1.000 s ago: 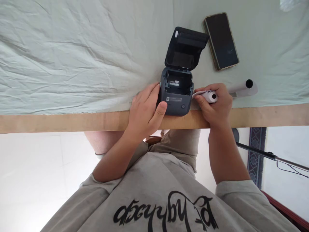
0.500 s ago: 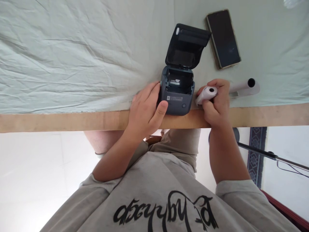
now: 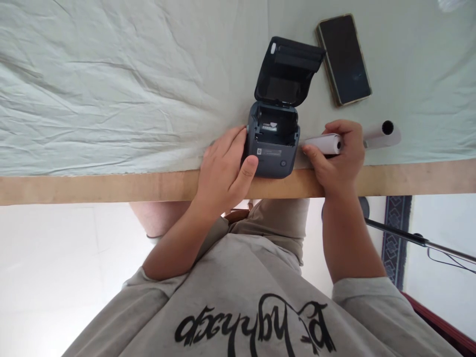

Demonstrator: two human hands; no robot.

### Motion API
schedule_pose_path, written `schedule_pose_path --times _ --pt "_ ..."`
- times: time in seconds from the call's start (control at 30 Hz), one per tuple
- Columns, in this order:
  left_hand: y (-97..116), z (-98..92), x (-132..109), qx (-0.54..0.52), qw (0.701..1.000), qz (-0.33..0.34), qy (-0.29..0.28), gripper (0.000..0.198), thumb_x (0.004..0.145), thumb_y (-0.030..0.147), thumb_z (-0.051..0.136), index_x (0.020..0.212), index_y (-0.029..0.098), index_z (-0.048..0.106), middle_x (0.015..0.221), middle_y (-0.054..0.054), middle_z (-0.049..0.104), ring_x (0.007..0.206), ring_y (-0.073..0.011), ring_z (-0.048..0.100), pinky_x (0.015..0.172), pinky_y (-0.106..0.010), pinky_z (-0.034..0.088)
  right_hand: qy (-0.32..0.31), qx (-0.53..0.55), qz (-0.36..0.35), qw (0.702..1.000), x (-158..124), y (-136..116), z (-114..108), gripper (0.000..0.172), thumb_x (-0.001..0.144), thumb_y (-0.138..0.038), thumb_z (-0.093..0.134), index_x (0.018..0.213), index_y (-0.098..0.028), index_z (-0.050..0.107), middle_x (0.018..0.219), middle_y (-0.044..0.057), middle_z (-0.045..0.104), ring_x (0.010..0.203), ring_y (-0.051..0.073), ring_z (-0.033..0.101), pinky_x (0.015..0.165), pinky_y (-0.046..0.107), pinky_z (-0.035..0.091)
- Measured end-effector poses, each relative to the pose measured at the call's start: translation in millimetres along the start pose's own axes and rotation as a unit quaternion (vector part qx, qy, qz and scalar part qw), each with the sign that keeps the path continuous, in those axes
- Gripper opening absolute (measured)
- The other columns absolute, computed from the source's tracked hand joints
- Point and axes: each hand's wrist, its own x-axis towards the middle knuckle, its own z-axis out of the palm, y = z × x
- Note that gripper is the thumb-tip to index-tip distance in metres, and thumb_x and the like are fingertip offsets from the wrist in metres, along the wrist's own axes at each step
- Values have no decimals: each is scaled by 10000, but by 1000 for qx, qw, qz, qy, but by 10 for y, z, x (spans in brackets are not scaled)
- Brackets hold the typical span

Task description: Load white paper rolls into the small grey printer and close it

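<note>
A dark blue-grey portable printer (image 3: 274,159) sits at the table's front edge with its black lid (image 3: 288,74) tipped back, so its paper bay is exposed. My left hand (image 3: 225,166) holds the printer at its left side, fingers straight along the casing and thumb over the front corner. Just right of the printer, a small white paper roll (image 3: 322,144) lies between the thumb and fingers of my right hand (image 3: 344,153), its dark core hole turned to the right. Another white paper roll (image 3: 377,135) lies on the cloth beyond that hand, partly hidden by it.
A smartphone (image 3: 345,59) lies behind the right hand, close to the raised lid. Pale green cloth (image 3: 130,89) covers the table, wrinkled on the left. The wooden table edge (image 3: 92,188) runs in front of me. A black stand pole (image 3: 416,238) is below right.
My right hand has shifted slightly right and turned the paper roll, which has gone from slanted to lying nearly level. The left hand and printer have not moved.
</note>
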Motion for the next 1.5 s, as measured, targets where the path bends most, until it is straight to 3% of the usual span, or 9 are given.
schedule_pose_path --times 0.13,0.3,0.6,0.77,0.9,1.0,1.1,1.23,1.5 --pt "-10 2 -4 -7 1000 5 6 832 1095 745 127 1530 185 563 1578 -168 615 1460 -317 591 1220 -438 442 -3 -8 -34 999 15 -11 -5 175 854 -286 720 994 -276 616 973 33 684 922 256 683 854 448 552" --pt "-24 13 -9 -7 1000 9 9 845 1097 741 119 1529 169 567 1576 -176 614 1452 -320 594 1215 -445 445 16 5 -63 998 16 -22 29 234 800 -158 653 991 -285 603 1076 44 717 1021 260 706 909 463 546" --pt "-3 14 -5 -10 1000 11 7 817 1109 723 140 1510 155 570 1549 -190 626 1439 -332 604 1214 -473 452 45 107 1 993 48 -37 11 212 788 -249 774 884 -276 588 967 11 691 906 218 685 814 402 527" --pt "-67 85 -32 12 997 45 56 738 1076 712 422 1545 147 495 1583 -212 590 1478 -364 579 1241 -521 454 60 218 0 974 1 -348 -60 273 814 -344 870 884 -276 615 944 -2 691 859 179 662 743 342 510" --pt "-13 83 -71 2 975 154 162 763 980 703 631 1523 186 487 1469 -194 668 1387 -336 658 1167 -518 558 16 272 28 962 -185 -797 -78 279 867 -372 859 900 -269 601 961 0 695 833 168 636 716 327 492" --pt "129 83 -131 -9 966 211 152 797 956 724 680 1539 221 473 1412 -143 716 1341 -313 703 1093 -485 639 -1 313 96 945 -344 -1105 -72 316 902 -392 833 862 -259 549 973 1 648 830 159 601 723 329 492" --pt "244 139 -191 -60 957 229 169 675 990 468 760 1527 167 483 1358 -121 754 1269 -255 746 1063 -372 666 -51 332 104 936 -461 -1300 -51 316 917 -369 818 840 -258 531 971 0 639 780 146 575 636 308 480" --pt "230 191 -218 -135 942 242 190 418 1068 383 654 1430 206 544 1193 -88 802 1127 -211 795 955 -339 702 -99 370 97 919 -522 -1375 -8 291 946 -353 785 827 -249 540 953 8 647 748 128 585 565 276 468" --pt "105 41 -243 -148 959 217 102 406 955 461 815 1249 259 621 1211 -84 802 1072 -222 803 879 -348 701 -134 437 152 876 -561 -1302 -13 215 985 -254 708 814 -222 581 885 -3 636 692 100 579 537 227 462"
